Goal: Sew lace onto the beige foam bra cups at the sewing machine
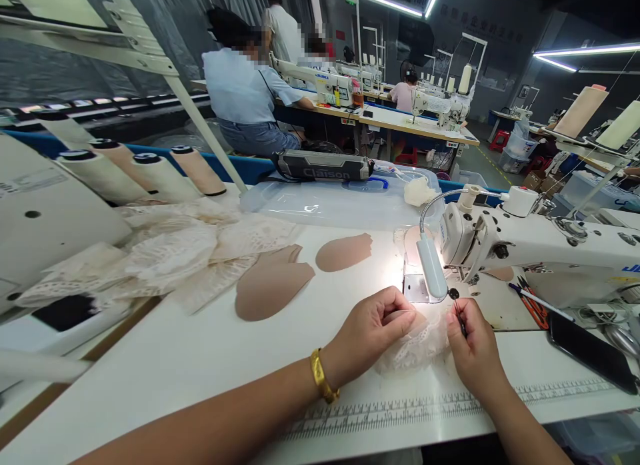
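Note:
My left hand [373, 328], with a gold bangle at its wrist, pinches the edge of a small piece of white lace [417, 348] lying on the white table in front of the sewing machine [525, 242]. My right hand [473, 345] is closed on the lace's other side and grips a thin dark tool [457, 312] that points up toward the needle plate. The machine's lamp [433, 268] lights the spot just above both hands.
Tan fabric cups [273, 285] [345, 252] and a heap of lace pieces [175, 252] lie to the left, with thread cones [197, 168] behind. A phone [590, 352] and red snips [533, 305] lie right. A ruler strip [400, 412] runs along the table's front edge. Other people sew in the rows behind.

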Demonstrator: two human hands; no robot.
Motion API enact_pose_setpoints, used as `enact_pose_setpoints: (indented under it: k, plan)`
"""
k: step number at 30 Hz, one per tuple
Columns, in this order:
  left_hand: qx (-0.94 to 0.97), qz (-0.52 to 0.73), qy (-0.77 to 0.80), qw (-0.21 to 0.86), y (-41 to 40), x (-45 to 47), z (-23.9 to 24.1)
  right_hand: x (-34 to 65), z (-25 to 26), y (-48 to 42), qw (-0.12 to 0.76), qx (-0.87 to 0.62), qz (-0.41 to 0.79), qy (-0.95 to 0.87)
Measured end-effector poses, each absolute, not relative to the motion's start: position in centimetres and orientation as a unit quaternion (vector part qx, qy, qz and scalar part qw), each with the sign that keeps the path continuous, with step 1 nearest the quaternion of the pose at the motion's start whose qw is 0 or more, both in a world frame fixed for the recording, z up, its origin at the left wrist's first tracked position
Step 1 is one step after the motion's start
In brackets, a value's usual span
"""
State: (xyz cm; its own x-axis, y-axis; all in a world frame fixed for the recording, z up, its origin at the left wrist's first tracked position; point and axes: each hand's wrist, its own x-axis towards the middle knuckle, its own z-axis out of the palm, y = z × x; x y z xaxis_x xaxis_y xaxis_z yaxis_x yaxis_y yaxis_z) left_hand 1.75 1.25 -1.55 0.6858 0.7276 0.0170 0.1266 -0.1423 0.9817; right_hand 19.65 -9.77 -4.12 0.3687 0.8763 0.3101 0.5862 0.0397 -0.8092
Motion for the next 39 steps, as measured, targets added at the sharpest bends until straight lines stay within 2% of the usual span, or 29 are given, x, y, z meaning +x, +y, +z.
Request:
enact_pose_setpoints:
  k: [3, 5, 8, 10, 14, 30, 36, 39]
  plan:
    - [0.748, 0.282, 0.286, 0.528, 1.1, 1.6, -1.7, 19.6, -4.0, -10.0, 0.502, -0.666, 0.171, -0.524]
    - [0.801, 0.333, 0.234, 0.440, 1.1, 1.5, -1.8, 19.7, -3.6, -10.3, 0.504, -0.643, 0.242, -0.523]
    - [0.870, 0.418, 0.090, 0.247, 1.2, 1.1, -1.9, 20.1, -3.0, -10.7, 0.461, -0.626, 0.341, -0.529]
    - [0.888, 0.439, 0.006, 0.136, 1.2, 0.9, -1.7, 20.4, -2.7, -11.0, 0.423, -0.636, 0.354, -0.539]
    - [0.899, 0.430, -0.076, 0.019, 1.3, 0.5, -1.3, 20.8, -2.3, -11.1, 0.381, -0.642, 0.346, -0.569]
    - [0.915, 0.388, -0.109, -0.014, 1.0, 0.3, -1.2, 20.6, -2.2, -11.1, 0.336, -0.674, 0.298, -0.587]
    - [0.920, 0.376, -0.109, -0.017, 0.8, 0.2, -1.2, 20.2, -2.3, -11.0, 0.336, -0.675, 0.268, -0.600]
    - [0.917, 0.387, -0.097, 0.017, 0.7, 0.4, -1.1, 20.3, -2.6, -11.0, 0.360, -0.683, 0.246, -0.586]
